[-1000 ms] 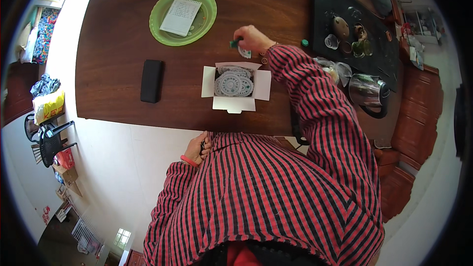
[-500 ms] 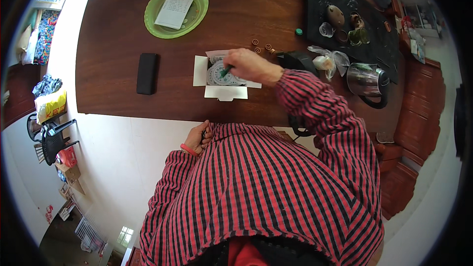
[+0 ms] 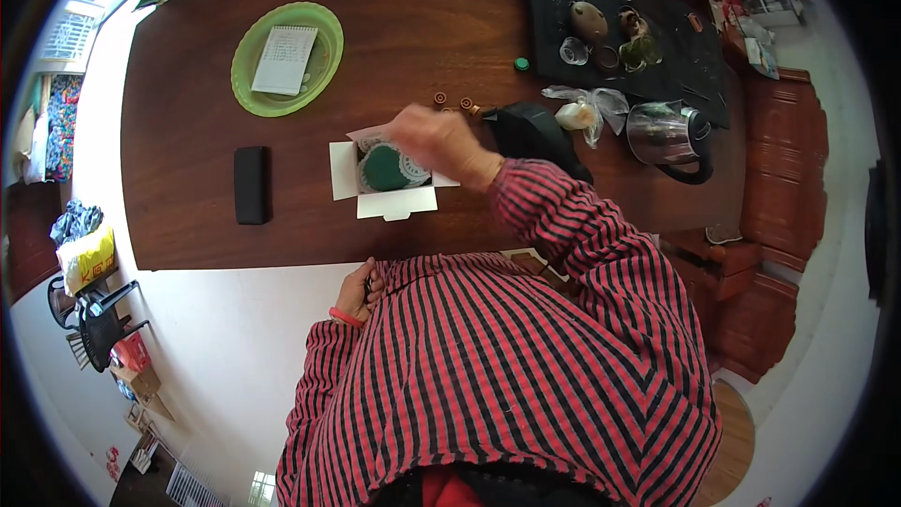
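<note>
The open white box (image 3: 385,174) is laid flat, long axis left-right; the right hand (image 3: 441,143) is blurred over it, grip indiscernible; the left hand (image 3: 355,293) is curled at the table edge, its hold unclear.

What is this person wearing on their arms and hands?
Long sleeves of a red and black checked shirt cover both arms to the wrists. The left hand is bare, with a thin red band at the wrist. The right hand is bare too.
</note>
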Demonstrator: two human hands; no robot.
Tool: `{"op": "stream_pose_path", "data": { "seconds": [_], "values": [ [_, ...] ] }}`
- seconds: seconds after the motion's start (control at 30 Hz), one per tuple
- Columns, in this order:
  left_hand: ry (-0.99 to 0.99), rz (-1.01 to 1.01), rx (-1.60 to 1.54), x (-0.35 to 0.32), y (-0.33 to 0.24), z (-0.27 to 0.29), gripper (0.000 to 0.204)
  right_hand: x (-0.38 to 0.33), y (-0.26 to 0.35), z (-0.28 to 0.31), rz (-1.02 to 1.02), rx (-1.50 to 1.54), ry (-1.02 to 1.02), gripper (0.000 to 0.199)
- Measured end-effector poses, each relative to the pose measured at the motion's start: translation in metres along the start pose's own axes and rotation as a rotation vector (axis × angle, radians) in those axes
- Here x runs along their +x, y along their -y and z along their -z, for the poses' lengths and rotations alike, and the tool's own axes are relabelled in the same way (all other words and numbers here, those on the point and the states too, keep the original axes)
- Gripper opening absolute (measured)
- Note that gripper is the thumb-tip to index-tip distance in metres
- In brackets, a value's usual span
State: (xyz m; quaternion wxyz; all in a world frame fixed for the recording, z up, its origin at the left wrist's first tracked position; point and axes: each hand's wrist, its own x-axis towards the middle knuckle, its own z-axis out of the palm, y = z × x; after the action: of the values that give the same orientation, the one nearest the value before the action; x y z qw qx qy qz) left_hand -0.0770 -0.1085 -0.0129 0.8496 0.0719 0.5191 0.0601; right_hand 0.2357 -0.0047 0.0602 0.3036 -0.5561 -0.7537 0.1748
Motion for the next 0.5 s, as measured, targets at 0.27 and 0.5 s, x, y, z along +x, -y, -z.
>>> {"op": "stream_pose_path", "data": {
  "seconds": [0.27,0.5],
  "values": [
    [-0.012,0.015,0.021,0.001,-0.002,-0.008,0.034,-0.031,-0.126,0.028,-0.416,-0.558,0.085,0.023],
    [-0.045,0.007,0.065,0.003,-0.003,-0.013,0.034,-0.038,-0.196,0.034,-0.763,-0.770,0.122,0.017]
  ]
}}
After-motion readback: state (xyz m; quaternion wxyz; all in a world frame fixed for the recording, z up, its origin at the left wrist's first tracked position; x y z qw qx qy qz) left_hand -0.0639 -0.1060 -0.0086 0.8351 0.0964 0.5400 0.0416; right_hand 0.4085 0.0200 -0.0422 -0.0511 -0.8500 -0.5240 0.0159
